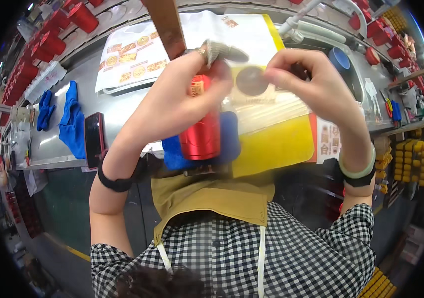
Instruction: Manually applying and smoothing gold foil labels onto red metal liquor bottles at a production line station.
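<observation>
A shiny red metal cup (pixel 200 136) with a patterned patch near its top lies on a folded blue cloth (pixel 230 131). My left hand (pixel 184 94) is over the upper part of the cup, its fingers curled and smeared by motion. Grey knit fabric (pixel 217 52) covers part of a finger there. My right hand (pixel 311 82) is raised to the right, thumb and fingers pinched together. A blurred dark round disc (pixel 251 81) is beside its thumb tip, seemingly on a clear film. What either hand grips is unclear.
A yellow sheet (pixel 276 146) lies under pale strips right of the cup. White printed paper (pixel 137 57) covers the bench behind, near an upright brown post (pixel 166 27). A phone (pixel 94 139) and blue cloths (pixel 72 116) are left; a blue bowl (pixel 339 58) is right.
</observation>
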